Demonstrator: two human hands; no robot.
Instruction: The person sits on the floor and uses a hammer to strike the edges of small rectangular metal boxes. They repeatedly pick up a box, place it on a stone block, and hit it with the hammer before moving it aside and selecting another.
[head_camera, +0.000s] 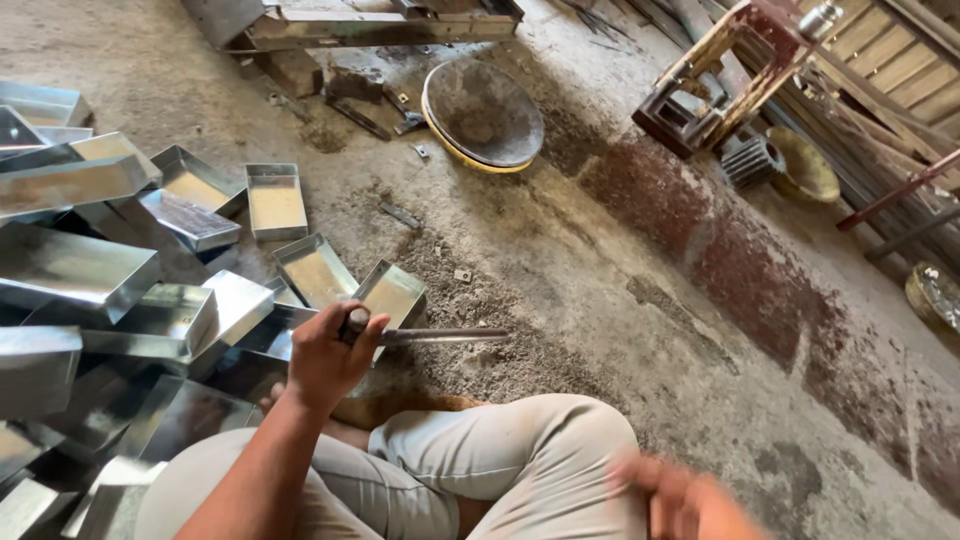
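We see the left hand (325, 355) with its fingers closed around the dark handle end of a long metal tool (430, 337). The tool looks like a straight, flat, grey steel bar, dull and slightly shiny along its upper face, lying almost level just above the floor (600, 250). It points away from the hand toward the right, over a patch of loose grey grit in front of the bent knee in light trousers (510, 460).

Our right hand (690, 500) sits low near the bottom edge of the view, beside the knee. It is heavily blurred, so we cannot tell whether its fingers are open or closed, or whether they hold anything.

Just behind the left hand lie shallow rectangular metal trays (395, 293), open side up, their inner floors pale and their folded rims bright. More of these trays are heaped over one another along the left side of the floor, some turned bottom up and mirror-like.

Farther off, a round dark pan with a yellow rim (483, 115) lies on the floor, and a worn wooden frame (720, 75) stands toward the far right corner.
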